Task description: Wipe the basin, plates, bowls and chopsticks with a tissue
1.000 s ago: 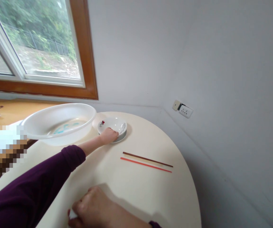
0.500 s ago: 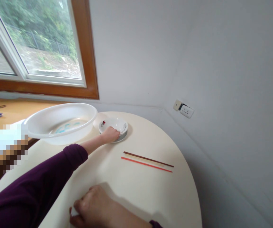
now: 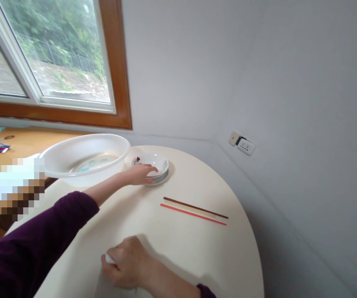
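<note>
Since a second ago, the left hand point(image 3: 139, 174) has shifted on the stacked small plates point(image 3: 155, 167) by the table's far edge: its fingers now lie flatter across the top plate's near rim, and the sleeve has slid back up the forearm. The right hand point(image 3: 125, 263), near the table's near edge, has moved slightly rightward, fingers curled over something white.
</note>
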`<move>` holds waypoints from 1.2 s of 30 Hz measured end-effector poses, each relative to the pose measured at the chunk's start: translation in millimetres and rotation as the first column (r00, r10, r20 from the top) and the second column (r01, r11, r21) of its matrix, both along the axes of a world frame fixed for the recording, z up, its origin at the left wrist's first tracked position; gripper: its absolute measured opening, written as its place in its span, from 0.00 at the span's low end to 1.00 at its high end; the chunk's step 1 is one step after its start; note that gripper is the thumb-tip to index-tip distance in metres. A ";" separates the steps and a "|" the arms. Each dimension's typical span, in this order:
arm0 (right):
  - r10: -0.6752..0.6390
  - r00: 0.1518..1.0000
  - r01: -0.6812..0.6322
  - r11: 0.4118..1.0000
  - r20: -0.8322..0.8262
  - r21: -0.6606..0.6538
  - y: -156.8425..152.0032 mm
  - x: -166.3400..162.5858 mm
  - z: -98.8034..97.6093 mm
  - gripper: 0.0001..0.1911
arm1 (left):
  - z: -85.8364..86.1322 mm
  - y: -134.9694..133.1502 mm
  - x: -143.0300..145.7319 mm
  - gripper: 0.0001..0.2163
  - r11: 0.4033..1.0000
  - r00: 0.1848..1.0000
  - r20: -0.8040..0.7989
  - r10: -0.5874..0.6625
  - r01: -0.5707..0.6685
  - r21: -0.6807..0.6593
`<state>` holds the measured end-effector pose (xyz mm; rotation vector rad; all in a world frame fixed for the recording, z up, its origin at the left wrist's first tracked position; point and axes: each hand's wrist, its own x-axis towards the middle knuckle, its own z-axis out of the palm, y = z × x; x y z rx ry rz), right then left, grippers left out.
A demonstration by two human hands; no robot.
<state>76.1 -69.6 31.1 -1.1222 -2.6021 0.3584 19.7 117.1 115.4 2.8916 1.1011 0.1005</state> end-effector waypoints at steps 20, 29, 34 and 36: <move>-0.654 0.416 0.037 0.706 -0.632 -0.707 21.4 22.2 2.5 0.18 | -99.3 -67.7 -63.9 0.16 0.874 0.577 0.661 0.480 -0.248 -0.418; -0.792 -0.003 0.243 0.592 -0.611 -0.768 21.5 77.3 12.5 0.18 | -98.2 -66.5 -66.5 0.16 0.859 0.555 0.670 0.493 -0.188 -0.477; -0.790 -0.156 0.243 0.551 -0.593 -0.799 16.3 110.9 23.2 0.16 | -97.9 -67.1 -66.4 0.16 0.854 0.541 0.681 0.494 -0.155 -0.497; -0.775 -0.191 0.275 0.547 -0.603 -0.790 18.7 124.6 31.2 0.16 | -98.3 -66.8 -66.5 0.16 0.854 0.539 0.682 0.494 -0.154 -0.497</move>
